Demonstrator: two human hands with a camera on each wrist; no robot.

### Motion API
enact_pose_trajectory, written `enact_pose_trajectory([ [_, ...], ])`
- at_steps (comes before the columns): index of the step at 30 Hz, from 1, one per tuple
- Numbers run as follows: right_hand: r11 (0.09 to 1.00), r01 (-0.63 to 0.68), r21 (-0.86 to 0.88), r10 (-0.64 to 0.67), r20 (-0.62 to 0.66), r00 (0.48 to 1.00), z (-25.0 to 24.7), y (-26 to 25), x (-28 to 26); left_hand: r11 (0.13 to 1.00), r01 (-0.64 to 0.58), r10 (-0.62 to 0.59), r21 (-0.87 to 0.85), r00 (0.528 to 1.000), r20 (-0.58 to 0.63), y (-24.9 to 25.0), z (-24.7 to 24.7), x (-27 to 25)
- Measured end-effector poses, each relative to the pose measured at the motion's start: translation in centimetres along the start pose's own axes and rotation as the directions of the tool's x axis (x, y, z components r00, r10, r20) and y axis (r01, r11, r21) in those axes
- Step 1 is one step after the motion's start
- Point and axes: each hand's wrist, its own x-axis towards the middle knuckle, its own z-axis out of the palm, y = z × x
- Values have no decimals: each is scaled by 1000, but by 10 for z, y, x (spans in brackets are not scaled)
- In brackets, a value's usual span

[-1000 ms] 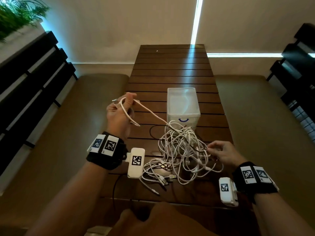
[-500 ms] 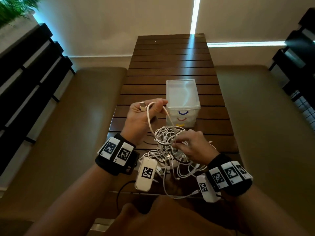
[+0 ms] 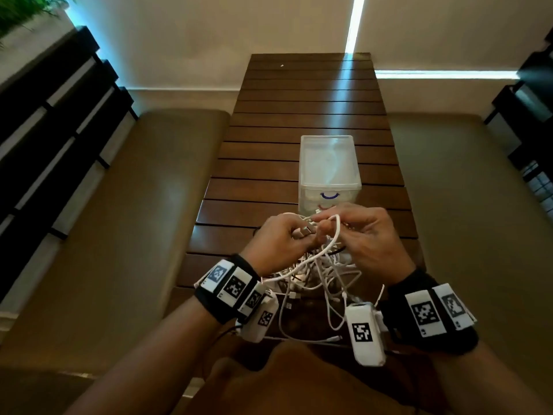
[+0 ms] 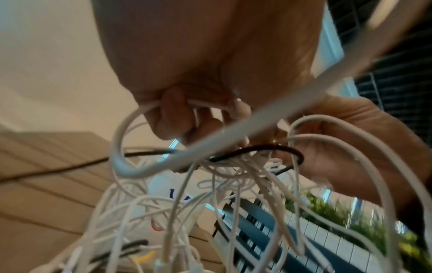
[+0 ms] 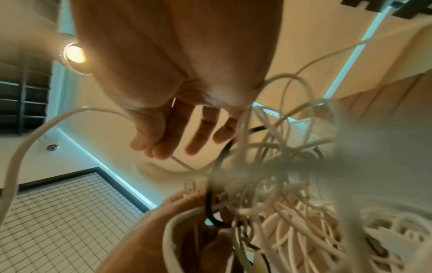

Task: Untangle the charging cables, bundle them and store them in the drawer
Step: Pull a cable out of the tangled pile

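Both hands up over the near end of the table [image 3: 302, 121], meeting in front of the drawer box [image 3: 328, 166]. Left hand [image 3: 276, 244] curled tight round a thick white cable [image 4: 131, 136], plug end sticking out by its thumb in the head view. Right hand [image 3: 366, 238] pinched a loop of white cable at index and thumb; other fingers [image 5: 177, 133] loosely extended in the wrist view, gripping nothing. Cables [image 3: 317, 277] hung as one tangled white mass from both hands down onto the table edge, a few plugs lying loose on the slats near the wrists. One black cable [image 4: 257, 149] threaded through the white loops just under the fingers, also seen crossing the clump in the right wrist view. Tangle not separated, nothing bundled. Drawer box sat on the table just beyond the hands, translucent white, blue curved handle [image 3: 330, 195] facing the person; lower front hidden behind the fingers and cable. Could not tell whether any drawer was pulled out. Blurred cable close to each wrist lens blocked much of both wrist views. Benches [image 3: 125, 223] either side of the table, dark slatted railing [image 3: 51, 121] at left, green plants [image 3: 27, 10] at far top left, lit strip on the back wall [image 3: 353, 25].
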Motion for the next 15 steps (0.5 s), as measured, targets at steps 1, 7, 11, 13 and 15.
enact_pose_trajectory([
  [1, 998, -27, 47, 28, -20, 999, 1, 4, -1, 997, -35, 35, 62, 999, 6, -3, -1, 2],
  [7, 836, -317, -447, 369, 32, 929, -11, 45, -5, 961, -92, 36, -260, 977, -210, -18, 8, 0],
  [11, 773, -345, -532, 420, 22, 907, -25, 52, -11, 845, -48, -140, -532, 941, -308, -13, -11, 2],
  [13, 743, -393, -542, 481, 24, 877, -29, 54, -13, 867, -60, -122, -495, 937, -327, -12, -22, 2],
  [15, 715, -415, -563, 508, 10, 861, -32, 56, -14, 862, -87, -106, -499, 933, -345, -12, -31, 1],
])
